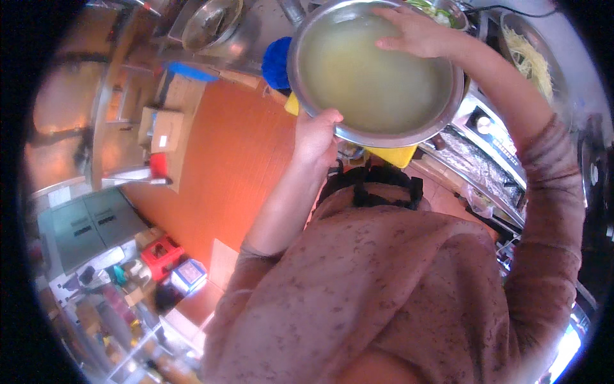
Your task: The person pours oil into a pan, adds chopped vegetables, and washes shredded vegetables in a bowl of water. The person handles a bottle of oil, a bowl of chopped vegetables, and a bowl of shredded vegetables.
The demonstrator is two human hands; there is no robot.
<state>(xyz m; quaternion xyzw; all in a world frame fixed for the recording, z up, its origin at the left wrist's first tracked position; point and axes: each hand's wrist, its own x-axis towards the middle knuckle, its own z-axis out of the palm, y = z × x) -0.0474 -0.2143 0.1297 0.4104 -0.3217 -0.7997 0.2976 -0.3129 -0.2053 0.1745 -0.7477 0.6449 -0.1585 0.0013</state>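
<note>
A large round metal basin (383,139) is at the top centre, with cloudy yellowish liquid (369,86) inside it. My left hand (316,135) grips the near-left rim, its thumb over the edge. The far side of the basin is under my right hand (412,36), which reaches over the liquid with thumb and fingers spread. Nothing shows between those fingers. Whether its fingertips touch the liquid or the far rim, I cannot tell.
A bowl of shredded noodle-like strands (532,62) stands at right, beside a bowl with green pieces (436,12). Another metal bowl (211,24) sits on the counter at upper left. A yellow object (395,154) shows below the basin. Cardboard boxes (165,129) line the orange floor (230,158).
</note>
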